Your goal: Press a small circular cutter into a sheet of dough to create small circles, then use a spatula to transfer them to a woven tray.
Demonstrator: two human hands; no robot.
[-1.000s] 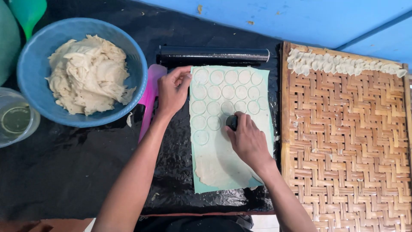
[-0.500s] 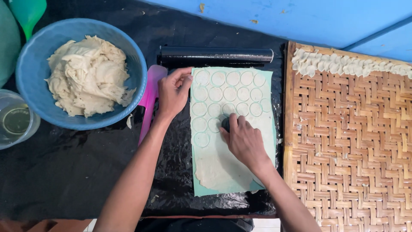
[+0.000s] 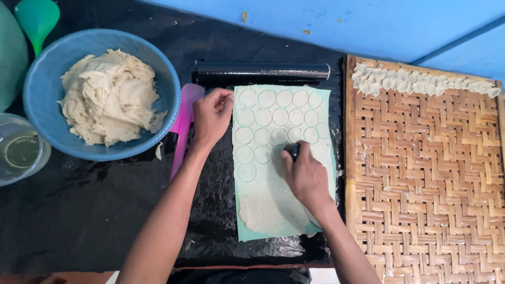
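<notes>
Down on black plastic sheeting [image 3: 105,210], the dough sheet [image 3: 279,200] lies flat, stamped with rows of circles. Right hand [image 3: 305,179] is closed around a small dark cutter [image 3: 292,151], pressing it into the sheet's middle. Left hand [image 3: 211,115], fingers curled, pins the sheet's upper left edge. Just above lies a black rolling pin [image 3: 263,70]. Blue bowl [image 3: 42,94] of dough sits left; woven bamboo tray [image 3: 421,184] right, cut pieces [image 3: 421,83] along its top edge, blue wall [image 3: 368,21] behind.
</notes>
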